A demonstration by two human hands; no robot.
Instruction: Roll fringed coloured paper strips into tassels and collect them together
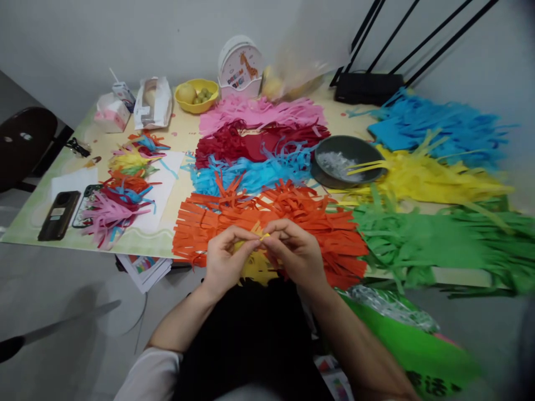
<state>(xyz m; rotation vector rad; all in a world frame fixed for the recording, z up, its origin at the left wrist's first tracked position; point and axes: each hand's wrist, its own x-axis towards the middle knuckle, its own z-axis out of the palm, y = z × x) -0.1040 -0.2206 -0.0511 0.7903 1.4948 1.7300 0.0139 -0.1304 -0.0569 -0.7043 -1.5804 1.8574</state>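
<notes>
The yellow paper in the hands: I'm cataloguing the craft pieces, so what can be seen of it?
The yellow paper looks thin and cut into fringe. Its top is pinched between the fingertips of the left hand and right hand; the rest hangs below them, partly hidden, in front of the orange fringed sheet.

— How's the light?
— Bright and even, seemingly from above; soft shadows lie on the pale grey floor (pixel 50 278) at lower left.
— And sharpness?
— Crisp at centre on the left hand (pixel 225 255), right hand (pixel 296 252) and thin yellow paper strip (pixel 264 236). The clear plastic bag (pixel 292 75) at top centre smears, the fringed green paper sheet (pixel 480 245) at right blurs, and the edges bow
</notes>
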